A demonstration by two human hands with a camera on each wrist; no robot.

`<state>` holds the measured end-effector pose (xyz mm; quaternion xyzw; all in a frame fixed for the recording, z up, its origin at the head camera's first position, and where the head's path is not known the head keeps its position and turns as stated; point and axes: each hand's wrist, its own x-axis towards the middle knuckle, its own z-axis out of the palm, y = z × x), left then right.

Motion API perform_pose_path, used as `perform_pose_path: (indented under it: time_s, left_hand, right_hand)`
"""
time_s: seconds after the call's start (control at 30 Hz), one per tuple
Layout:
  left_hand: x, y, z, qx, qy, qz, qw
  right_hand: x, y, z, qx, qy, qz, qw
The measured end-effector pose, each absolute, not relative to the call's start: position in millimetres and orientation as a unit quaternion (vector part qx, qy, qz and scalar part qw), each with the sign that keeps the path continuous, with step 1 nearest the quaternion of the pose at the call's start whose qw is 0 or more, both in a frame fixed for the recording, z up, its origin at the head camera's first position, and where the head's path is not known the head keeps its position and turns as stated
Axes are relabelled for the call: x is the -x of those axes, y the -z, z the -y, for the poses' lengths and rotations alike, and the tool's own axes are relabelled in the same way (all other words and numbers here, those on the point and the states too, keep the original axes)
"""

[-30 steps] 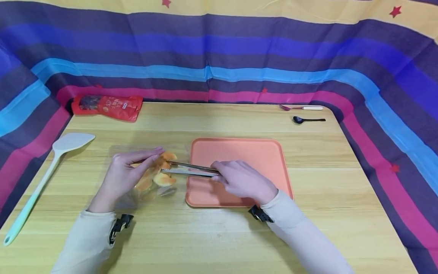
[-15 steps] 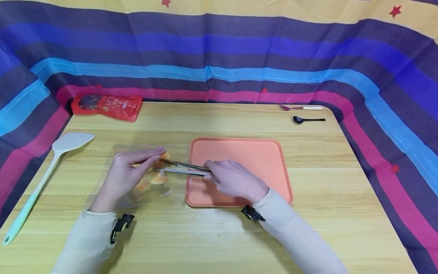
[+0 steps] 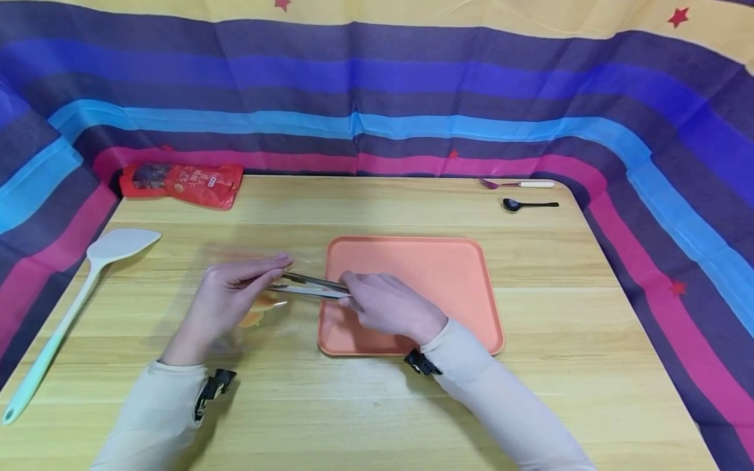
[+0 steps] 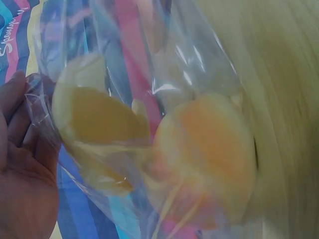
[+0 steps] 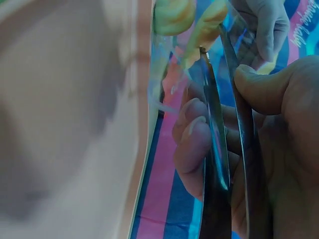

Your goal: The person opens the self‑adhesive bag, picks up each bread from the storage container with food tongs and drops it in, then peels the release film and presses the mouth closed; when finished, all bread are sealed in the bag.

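My left hand point(image 3: 230, 297) pinches the upper edge of a clear plastic bag point(image 4: 174, 84) left of the tray. Inside the bag lie yellow-orange pieces that look like small bread rolls point(image 4: 209, 139); in the head view the hand hides most of them. My right hand point(image 3: 391, 307) grips metal tongs point(image 3: 318, 292), thumb on one arm and fingers on the other. The tongs point left across the tray's edge. Their tips reach the bag's mouth beside the left fingers, and in the right wrist view they meet at a roll point(image 5: 207, 32) with a small gap between the arms.
A pink tray point(image 3: 436, 261) lies under and behind the right hand. At far left rests a white turner with a mint handle point(image 3: 41, 369). A red snack pouch point(image 3: 200, 186) sits at the back left; a fork point(image 3: 533, 184) and a black spoon point(image 3: 512, 205) lie back right.
My right hand has moved left with the tongs, whose tips have gone deeper toward the bag and behind the left fingers. The left hand has shifted slightly right, and less of the rolls shows.
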<state>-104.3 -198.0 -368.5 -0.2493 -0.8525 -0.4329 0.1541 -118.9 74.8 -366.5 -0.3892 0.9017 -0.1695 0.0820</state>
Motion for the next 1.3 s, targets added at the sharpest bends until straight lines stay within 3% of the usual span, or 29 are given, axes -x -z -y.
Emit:
perform_pose_path:
  time_s: [0.5,1.0,1.3]
  left_hand:
    - [104,370,196,0.22,0.4,0.876,0.158]
    - [105,368,201,0.2,0.383,0.886,0.167]
    - [106,366,202,0.196,0.387,0.887,0.16]
  right_hand:
    - [121,365,-69,0.369,0.146,-0.913,0.096]
    - [110,346,-108,0.343,0.16,-0.923,0.066]
    - [102,338,-140,0.326,0.204,-0.92,0.078]
